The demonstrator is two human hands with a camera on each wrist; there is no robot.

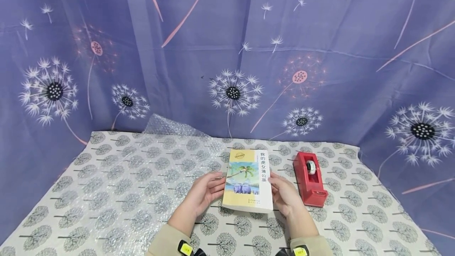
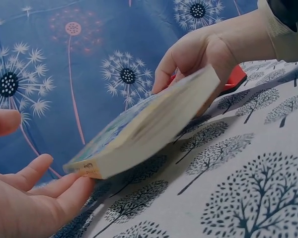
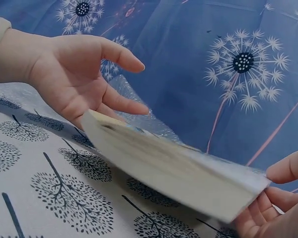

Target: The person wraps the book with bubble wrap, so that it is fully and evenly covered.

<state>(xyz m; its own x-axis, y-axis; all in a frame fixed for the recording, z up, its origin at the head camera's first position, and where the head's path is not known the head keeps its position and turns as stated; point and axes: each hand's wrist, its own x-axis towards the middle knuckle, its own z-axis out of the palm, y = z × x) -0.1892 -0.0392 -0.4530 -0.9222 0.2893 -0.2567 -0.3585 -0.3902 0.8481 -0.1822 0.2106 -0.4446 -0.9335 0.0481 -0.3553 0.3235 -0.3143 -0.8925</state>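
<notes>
Dandelion curtain behind tree-print cloth, left hand loosely spread, touching a tilted book, right hand pinching its opposite edge, tape dispenser nearby

Reaches up from the bottom middle of the head view with both arms. Spreads the left hand, thumb apart. Pinches with the right hand.

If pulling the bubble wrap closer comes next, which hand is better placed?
Probably the left hand: it's nearer the bubble wrap, and its thumb is off the book, which the right hand pinches.
</notes>
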